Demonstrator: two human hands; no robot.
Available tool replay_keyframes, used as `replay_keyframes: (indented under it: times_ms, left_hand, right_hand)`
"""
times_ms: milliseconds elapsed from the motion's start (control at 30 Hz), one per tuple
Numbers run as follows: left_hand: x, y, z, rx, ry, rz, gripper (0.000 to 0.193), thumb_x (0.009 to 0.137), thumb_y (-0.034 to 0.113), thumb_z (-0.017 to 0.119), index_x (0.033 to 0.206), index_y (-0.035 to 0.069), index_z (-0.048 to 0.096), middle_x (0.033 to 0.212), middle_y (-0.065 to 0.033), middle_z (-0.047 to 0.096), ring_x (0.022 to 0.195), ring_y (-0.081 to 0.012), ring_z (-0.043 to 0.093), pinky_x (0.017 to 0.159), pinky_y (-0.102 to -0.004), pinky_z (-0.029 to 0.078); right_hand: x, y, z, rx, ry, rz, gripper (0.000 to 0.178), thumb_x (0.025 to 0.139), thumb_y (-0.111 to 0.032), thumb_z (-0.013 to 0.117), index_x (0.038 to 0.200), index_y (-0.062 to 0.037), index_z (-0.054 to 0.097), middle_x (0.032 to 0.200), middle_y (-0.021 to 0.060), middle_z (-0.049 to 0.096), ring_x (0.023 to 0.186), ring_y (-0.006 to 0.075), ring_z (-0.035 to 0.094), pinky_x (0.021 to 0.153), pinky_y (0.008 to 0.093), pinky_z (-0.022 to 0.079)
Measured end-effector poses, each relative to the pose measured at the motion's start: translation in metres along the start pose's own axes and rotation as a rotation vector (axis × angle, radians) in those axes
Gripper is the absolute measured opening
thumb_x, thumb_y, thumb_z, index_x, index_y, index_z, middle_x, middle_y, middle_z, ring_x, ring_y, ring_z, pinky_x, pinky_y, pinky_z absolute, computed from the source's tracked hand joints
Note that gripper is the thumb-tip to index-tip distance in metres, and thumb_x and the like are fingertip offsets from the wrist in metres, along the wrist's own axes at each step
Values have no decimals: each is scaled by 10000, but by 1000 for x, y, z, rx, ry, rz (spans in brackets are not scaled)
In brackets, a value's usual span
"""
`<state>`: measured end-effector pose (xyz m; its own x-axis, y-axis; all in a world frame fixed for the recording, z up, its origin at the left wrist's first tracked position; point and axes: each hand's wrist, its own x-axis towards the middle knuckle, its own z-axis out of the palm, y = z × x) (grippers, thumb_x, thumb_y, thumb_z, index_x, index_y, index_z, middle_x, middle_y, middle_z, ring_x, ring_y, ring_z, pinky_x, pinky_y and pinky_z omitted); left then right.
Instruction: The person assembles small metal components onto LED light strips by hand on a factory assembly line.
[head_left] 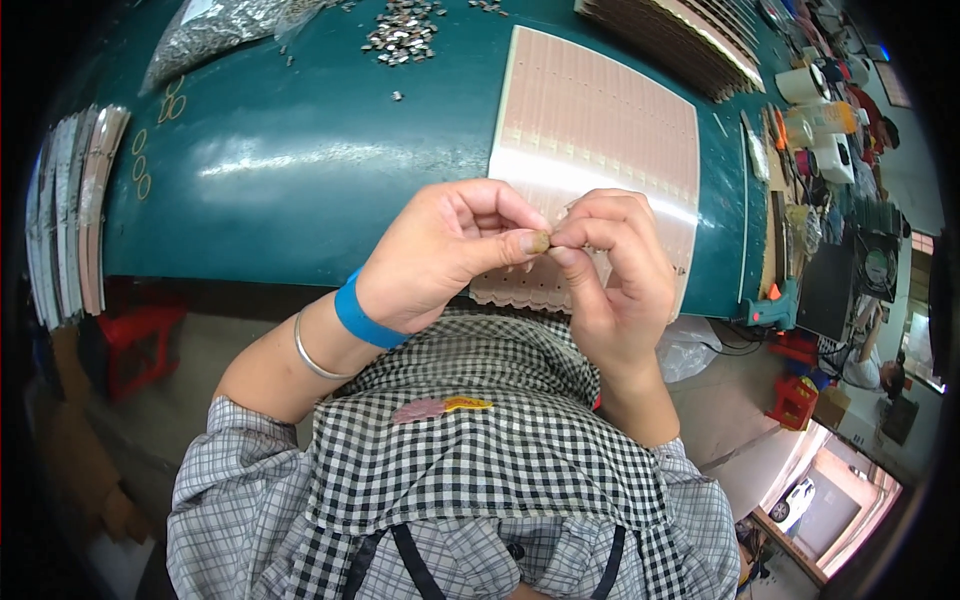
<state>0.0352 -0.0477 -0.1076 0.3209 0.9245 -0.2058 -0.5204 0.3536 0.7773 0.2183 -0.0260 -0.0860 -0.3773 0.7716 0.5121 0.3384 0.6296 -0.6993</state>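
Beyond the checked apron [480,470], left hand [425,245] and right hand [625,265] meet, fingertips [534,242] pinched together — whether on something, I cannot tell — above a pinkish sheet [600,120] on the green table [270,225]; farther off lies a heap of small pieces [402,36].

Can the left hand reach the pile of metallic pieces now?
Probably yes: mostly bare green tabletop lies between the left hand and the pile, though its fingertips are close beside the right hand.

The tabletop [300,110] is green, sheet [600,130] pale pink, apron [470,460] checked black and white, wristband [363,317] blue.
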Motion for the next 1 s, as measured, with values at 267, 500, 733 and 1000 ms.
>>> replay_keyframes:
  times_ms: [267, 500, 733, 1000]
  left_hand:
    - [45, 56, -98, 1715, 403, 718, 154, 797, 94, 748, 933, 33, 705, 886, -98, 664, 796, -264, 656, 710, -357, 529]
    - [52, 47, -109, 1633, 409, 560, 155, 789, 127, 764, 892, 30, 701, 857, -102, 669, 738, -255, 641, 693, -357, 525]
    - [50, 44, -111, 1594, 443, 698, 142, 791, 144, 761, 850, 27, 706, 839, -105, 691, 759, -266, 678, 694, -359, 542]
    - [41, 56, -91, 1503, 449, 524, 129, 737, 90, 767, 792, 2, 691, 795, -167, 663, 744, -312, 662, 696, -372, 528]
  right_hand:
    - [-2, 18, -5, -187, -158, 184, 134, 744, 42, 688, 822, -26, 603, 897, 97, 600, 897, 284, 555, 785, 375, 459]
    - [-11, 25, 7, -259, -193, 208, 152, 717, 37, 695, 798, -46, 596, 919, 81, 604, 932, 291, 553, 831, 390, 424]
    - [-12, 26, 12, -342, -227, 134, 165, 696, 29, 706, 788, -51, 594, 903, 72, 595, 936, 287, 547, 845, 392, 415]
    - [-12, 27, 16, -431, -223, 48, 163, 666, 28, 702, 773, -58, 614, 892, 65, 604, 923, 288, 558, 835, 407, 426]
